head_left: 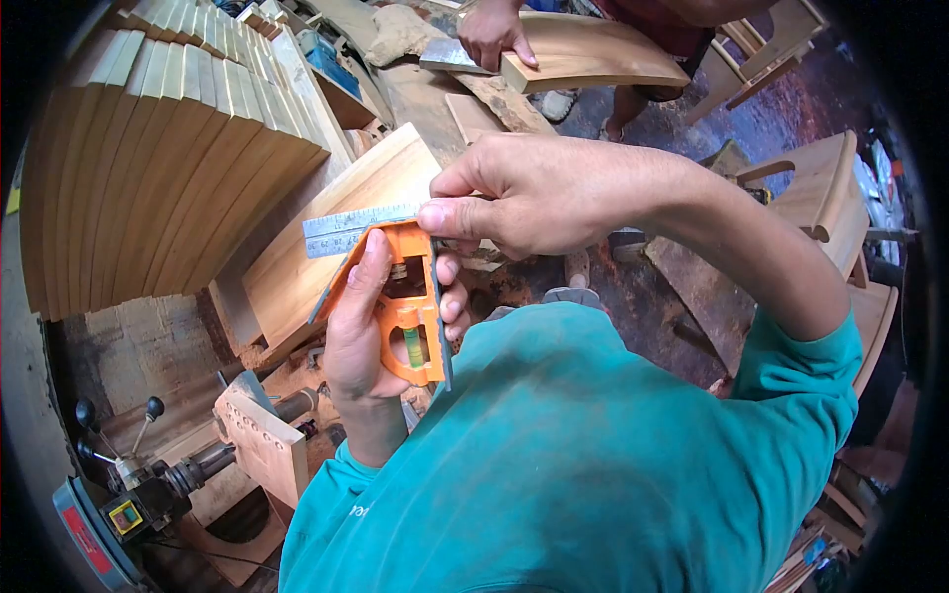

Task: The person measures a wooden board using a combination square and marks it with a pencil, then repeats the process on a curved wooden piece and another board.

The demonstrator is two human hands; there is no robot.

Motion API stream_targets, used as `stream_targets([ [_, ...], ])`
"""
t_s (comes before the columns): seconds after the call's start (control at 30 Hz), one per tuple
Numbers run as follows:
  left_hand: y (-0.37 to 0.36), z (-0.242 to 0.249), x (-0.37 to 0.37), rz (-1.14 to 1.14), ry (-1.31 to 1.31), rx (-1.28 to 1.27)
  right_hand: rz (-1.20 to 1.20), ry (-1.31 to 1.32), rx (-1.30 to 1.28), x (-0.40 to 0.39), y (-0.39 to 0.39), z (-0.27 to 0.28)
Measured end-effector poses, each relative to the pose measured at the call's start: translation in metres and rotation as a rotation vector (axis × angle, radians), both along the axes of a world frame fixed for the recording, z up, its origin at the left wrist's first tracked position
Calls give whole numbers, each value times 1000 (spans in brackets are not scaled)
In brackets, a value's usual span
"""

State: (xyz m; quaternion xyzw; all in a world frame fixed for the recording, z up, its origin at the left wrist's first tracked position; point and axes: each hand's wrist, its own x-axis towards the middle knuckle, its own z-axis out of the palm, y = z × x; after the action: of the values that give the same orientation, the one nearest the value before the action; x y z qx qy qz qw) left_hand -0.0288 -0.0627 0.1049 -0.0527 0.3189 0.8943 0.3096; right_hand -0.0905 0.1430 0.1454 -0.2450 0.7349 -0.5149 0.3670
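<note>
An orange combination square (429, 314) with a green spirit vial is gripped in my left hand (358, 331), thumb along one side and fingers wrapped round the other. Its steel rule (341, 231), marked with numbers, sticks out to the left from the top of the head. My right hand (509, 198) pinches the rule's right end between thumb and forefinger, close above the orange head. Just behind the rule lies a pale wooden board (297, 272), partly covered by the tool in this view.
A long row of curved wooden slats (158, 178) stands at the left. A drill press (129, 514) is at the lower left, beside a block with holes (265, 440). Across the bench another person's hand (491, 35) rests on a curved board (593, 54). Wooden chair parts (816, 198) stand at the right.
</note>
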Motion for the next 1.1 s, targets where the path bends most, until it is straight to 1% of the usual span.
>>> stream_targets([
  [0.13, 1, 0, 1, 14, -26, 9, -27, 28, -16, 1, -2, -6],
  [0.2, 1, -1, 0, 7, -25, 13, -11, 79, 81, 0, 0, -1],
  [0.23, 0, -2, 0, 1, -21, 16, -12, 78, 81, 0, 0, -3],
  [0.3, 0, -2, 0, 1, -21, 17, 11, 171, 3, 0, 2, -7],
  [0.33, -1, -2, 0, 1, -18, 18, 12, 170, 3, 0, 3, -5],
  [0.4, -3, -1, 0, 5, -33, 23, -45, -209, 192, -1, 7, 10],
  [0.43, -3, 0, 1, 7, -49, 27, -42, -210, 192, -2, 10, 15],
  [0.5, -2, 2, 1, 9, -43, 7, 12, -300, -15, -6, 18, 19],
  [0.53, -1, 2, 0, 7, -37, -13, 31, -258, -46, -6, 17, 15],
  [0.57, 0, 2, 0, 4, -39, -14, 28, -259, -48, -7, 17, 12],
  [0.63, 0, 1, -1, -7, -34, -14, 120, -278, -7, -12, 13, 4],
  [0.67, 1, 0, -1, -7, -34, -16, 120, -278, -9, -14, 9, -7],
  [0.73, 2, -2, -2, 3, 21, -12, 100, -191, -111, -16, 1, -30],
  [0.77, 2, -2, -2, 3, 19, -12, 99, -193, -112, -15, 0, -30],
  [0.83, 1, -2, -1, 12, -4, 6, 42, -85, -73, -10, -3, -28],
  [0.93, -1, -2, -3, -16, 20, 17, 8, -97, -82, -8, -5, -26],
  [1.07, -1, 0, -2, 12, 1, 7, 18, -76, -79, -11, -4, -28],
  [1.1, -1, 0, -2, 13, -9, 10, 32, -157, -77, -12, -3, -25],
])
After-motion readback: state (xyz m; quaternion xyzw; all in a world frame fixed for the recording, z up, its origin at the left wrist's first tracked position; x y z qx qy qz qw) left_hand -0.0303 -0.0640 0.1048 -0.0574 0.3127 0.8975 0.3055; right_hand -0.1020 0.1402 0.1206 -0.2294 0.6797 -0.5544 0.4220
